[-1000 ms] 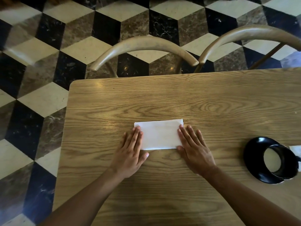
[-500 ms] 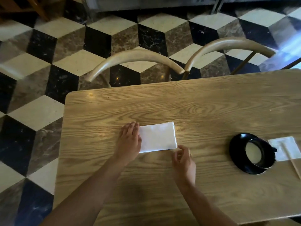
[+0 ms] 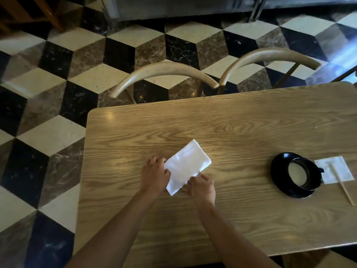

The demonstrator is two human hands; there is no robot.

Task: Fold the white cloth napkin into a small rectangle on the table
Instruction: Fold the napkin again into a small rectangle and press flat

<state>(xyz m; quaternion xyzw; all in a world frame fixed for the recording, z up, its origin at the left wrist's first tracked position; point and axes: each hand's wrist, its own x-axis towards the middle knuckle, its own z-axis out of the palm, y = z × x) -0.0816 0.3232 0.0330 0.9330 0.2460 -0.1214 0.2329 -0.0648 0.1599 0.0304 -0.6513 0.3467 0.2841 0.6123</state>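
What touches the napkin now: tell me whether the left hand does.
Touching. The head view shows the left hand with curled fingers on the napkin at its left edge, no gap between them.

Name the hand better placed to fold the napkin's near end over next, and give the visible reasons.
Probably the right hand: its curled fingers already pinch the napkin beside its near corner. The left hand grips the left edge further up, better suited to holding it on the table.

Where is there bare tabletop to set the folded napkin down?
Bare wood runs between the napkin and the table's far edge, and between it and the black dish. It is crowded right of the dish, by the paper square.
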